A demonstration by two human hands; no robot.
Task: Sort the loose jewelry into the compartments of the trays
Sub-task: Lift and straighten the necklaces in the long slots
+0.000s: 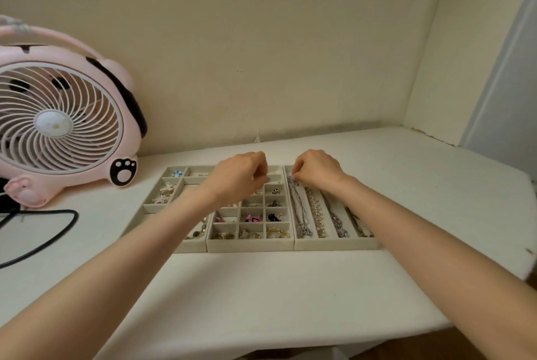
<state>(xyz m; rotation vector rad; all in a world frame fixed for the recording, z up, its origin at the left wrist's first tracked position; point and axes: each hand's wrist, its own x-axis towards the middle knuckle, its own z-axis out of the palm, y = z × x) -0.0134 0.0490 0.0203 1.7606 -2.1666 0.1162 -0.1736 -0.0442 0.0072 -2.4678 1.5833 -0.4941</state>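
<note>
Three cream trays lie side by side on the white table. The left tray [151, 208] holds silver brooches and a blue stone. The middle tray [250, 245] has small cells with rings, pink and black earrings and gold pieces. The right tray [334, 243] has long slots with chains. My right hand [316, 169] pinches the top end of a silver necklace [299, 208] that lies in the leftmost slot. My left hand [241, 176] hovers over the middle tray's far cells with its fingers curled; whether it holds anything is hidden.
A pink fan [61, 118] with a paw print stands at the left, and its black cable [43, 239] loops over the table. Walls close in behind and at the right. The table's near edge [261, 342] lies below the trays.
</note>
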